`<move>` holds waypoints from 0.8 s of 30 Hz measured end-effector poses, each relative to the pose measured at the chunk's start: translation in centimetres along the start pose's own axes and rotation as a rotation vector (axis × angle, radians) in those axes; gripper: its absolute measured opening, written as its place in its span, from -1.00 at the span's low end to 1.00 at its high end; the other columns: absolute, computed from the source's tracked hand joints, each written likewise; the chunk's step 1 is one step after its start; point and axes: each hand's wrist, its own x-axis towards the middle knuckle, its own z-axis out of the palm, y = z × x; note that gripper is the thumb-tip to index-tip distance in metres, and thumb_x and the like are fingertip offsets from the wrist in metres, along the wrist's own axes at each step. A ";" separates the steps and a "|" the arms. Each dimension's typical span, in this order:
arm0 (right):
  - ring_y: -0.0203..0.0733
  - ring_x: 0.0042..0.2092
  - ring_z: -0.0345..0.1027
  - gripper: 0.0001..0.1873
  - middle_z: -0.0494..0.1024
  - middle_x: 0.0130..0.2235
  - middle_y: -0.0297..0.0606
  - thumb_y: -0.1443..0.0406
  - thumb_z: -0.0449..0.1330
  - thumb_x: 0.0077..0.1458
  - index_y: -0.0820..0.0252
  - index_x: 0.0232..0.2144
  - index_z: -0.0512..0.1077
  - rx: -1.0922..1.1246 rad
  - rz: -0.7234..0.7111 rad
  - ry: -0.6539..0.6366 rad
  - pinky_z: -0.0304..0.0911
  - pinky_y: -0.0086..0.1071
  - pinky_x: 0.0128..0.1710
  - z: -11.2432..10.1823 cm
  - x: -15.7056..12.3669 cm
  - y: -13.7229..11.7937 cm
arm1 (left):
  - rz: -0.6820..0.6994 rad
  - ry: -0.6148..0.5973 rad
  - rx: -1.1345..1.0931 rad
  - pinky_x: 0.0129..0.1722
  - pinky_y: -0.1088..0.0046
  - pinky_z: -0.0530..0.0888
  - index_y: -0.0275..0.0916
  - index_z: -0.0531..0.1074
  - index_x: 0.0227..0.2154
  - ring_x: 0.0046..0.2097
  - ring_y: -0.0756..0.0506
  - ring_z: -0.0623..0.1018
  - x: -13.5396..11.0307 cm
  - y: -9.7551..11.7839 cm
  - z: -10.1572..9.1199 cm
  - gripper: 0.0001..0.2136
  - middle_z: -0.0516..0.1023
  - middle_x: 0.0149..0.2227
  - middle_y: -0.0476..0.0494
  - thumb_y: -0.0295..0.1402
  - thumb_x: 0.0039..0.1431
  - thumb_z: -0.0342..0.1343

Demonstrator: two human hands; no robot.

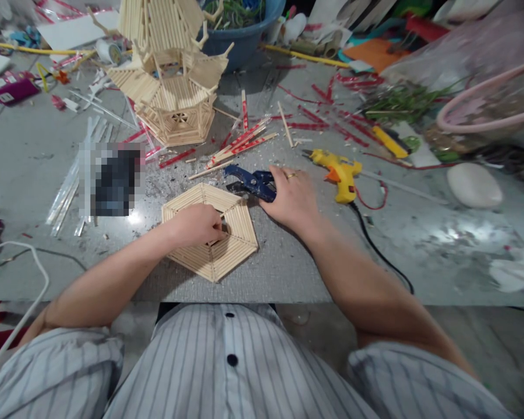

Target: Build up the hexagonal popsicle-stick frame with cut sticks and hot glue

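Observation:
My left hand [199,224] is closed over the middle of a flat six-sided panel [238,235] of pale wooden sticks. Its fingertips pinch at the small central opening, and what they hold there is hidden. Just right of the panel, my right hand [293,195] grips the handles of blue cutters [258,183], whose jaws point left over the panel's far edge. Loose sticks [240,148], some with red wrapping, lie beyond the cutters. A yellow glue gun [341,173] rests to the right of my right hand, its black cord running toward the table's front edge.
A tiered stick-built pagoda model [174,93] stands at the back, before a blue basin [244,41]. Clear glue sticks [72,174] lie at left beside a blurred-out patch. Red wrapper scraps [310,116], a yellow knife [389,142] and a white oval object [474,185] are on the right.

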 end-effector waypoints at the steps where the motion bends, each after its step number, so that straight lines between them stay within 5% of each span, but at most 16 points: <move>1: 0.20 0.06 0.26 -0.34 0.41 0.03 0.12 0.17 0.16 0.04 0.35 0.15 0.22 0.001 -0.002 0.007 0.06 0.05 0.08 0.0 0.0 0.0 | -0.001 0.001 0.008 -0.47 0.45 0.18 -0.29 0.60 -0.42 -0.46 -0.03 0.42 0.0 0.0 0.0 -0.74 0.58 -0.46 -0.14 -0.30 0.03 0.03; 24: 0.21 0.07 0.27 -0.33 0.43 0.06 0.12 0.16 0.16 0.02 0.37 0.15 0.22 0.021 0.024 -0.024 -0.04 0.08 0.15 -0.1 0.0 -0.1 | 0.018 -0.023 -0.006 -0.47 0.46 0.14 -0.23 0.58 -0.49 -0.50 0.01 0.36 0.2 -0.4 0.1 -0.74 0.52 -0.53 -0.07 -0.21 0.06 0.05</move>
